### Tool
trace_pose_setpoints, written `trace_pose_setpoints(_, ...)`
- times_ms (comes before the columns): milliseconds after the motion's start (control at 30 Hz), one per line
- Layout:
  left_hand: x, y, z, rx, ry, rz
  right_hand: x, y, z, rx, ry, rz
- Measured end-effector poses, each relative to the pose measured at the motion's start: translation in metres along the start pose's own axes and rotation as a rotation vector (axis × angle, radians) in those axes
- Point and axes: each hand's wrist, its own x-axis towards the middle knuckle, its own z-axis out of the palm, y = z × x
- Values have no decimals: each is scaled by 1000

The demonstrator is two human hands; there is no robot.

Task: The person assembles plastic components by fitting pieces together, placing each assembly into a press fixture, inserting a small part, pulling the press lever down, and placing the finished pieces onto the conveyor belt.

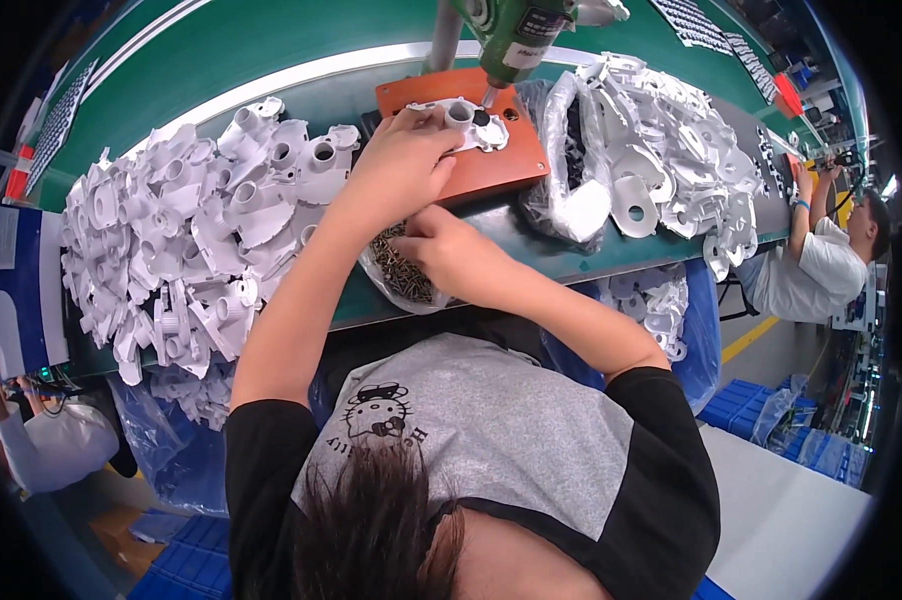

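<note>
My left hand (401,160) grips a white plastic part (460,114) with a round collar, which lies on an orange fixture block (501,168). A small black round piece (482,117) sits on that part. Directly above, the tip of a green power screwdriver (511,45) points down at the part. Closer to my body, my right hand (453,255) is at a bowl of screws (401,275), its fingers curled together at the heap. What lies between those fingertips is hidden.
A big heap of white plastic parts (191,210) covers the bench on the left, another (671,150) the right. Beside the fixture lies a clear plastic bag (576,205) with dark pieces. Blue-lined bins (696,320) stand below the bench edge. Another person (816,260) sits far right.
</note>
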Motion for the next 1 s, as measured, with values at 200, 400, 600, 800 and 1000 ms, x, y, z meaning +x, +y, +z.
trace_pose_setpoints(200,-4,2,-1,46,20,-21,1,31,-80,395,111,534)
trace_pose_setpoints(400,-2,3,2,38,52,21,22,89,-102,282,284,534)
trace_pose_setpoints(600,-2,3,-1,10,-5,-22,35,93,-103,282,215,535)
trace_pose_setpoints(800,-3,2,0,14,-26,-43,38,102,-99,127,189,429)
trace_pose_setpoints(1000,-2,3,0,21,7,-23,39,113,-96,156,129,416)
